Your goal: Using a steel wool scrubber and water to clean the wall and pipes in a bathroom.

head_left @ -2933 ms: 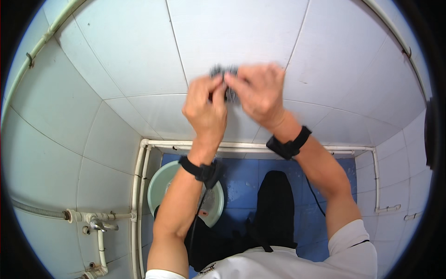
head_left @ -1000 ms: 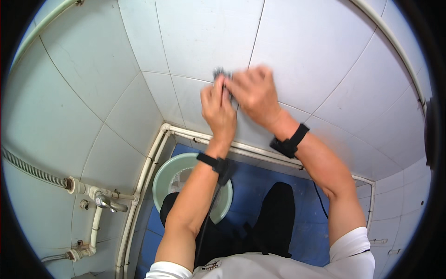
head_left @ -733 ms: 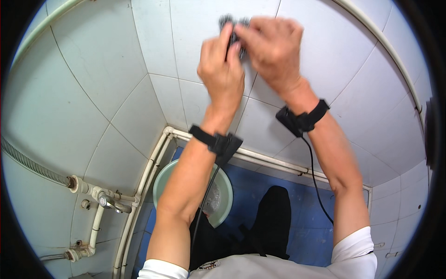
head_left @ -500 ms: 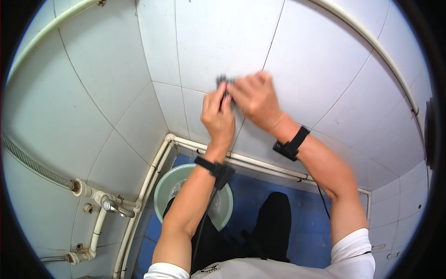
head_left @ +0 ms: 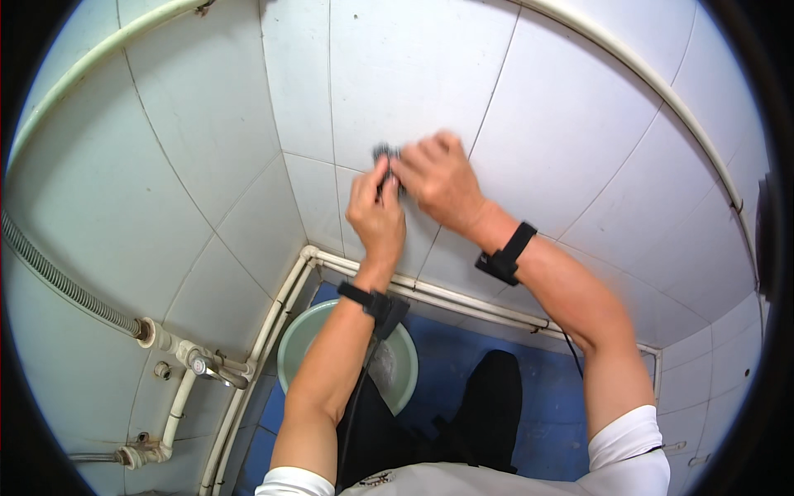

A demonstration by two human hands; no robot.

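Note:
Both arms reach up in front of the white tiled wall (head_left: 413, 66). A small dark grey and black thing (head_left: 383, 152) with a mottled look shows between my fingertips, mostly covered and blurred; its kind cannot be made out. My left hand (head_left: 376, 217) pinches it from below, thumb and fingers drawn together. From the right, my right hand (head_left: 438, 183) has its fingers curled and presses its fingertips against the thing's side. Black straps with small boxes circle both wrists.
Below my left forearm, a pale green basin (head_left: 403, 347) stands on the blue floor (head_left: 546, 388). White pipes (head_left: 463, 298) run along the wall's foot. At the left, a tap (head_left: 211, 369) and a ribbed metal hose (head_left: 66, 277) project from the side wall.
Both hands, with the dark thing, have shifted slightly left and down in the picture, still close together. The view itself has moved a little; more of the basin's right side shows.

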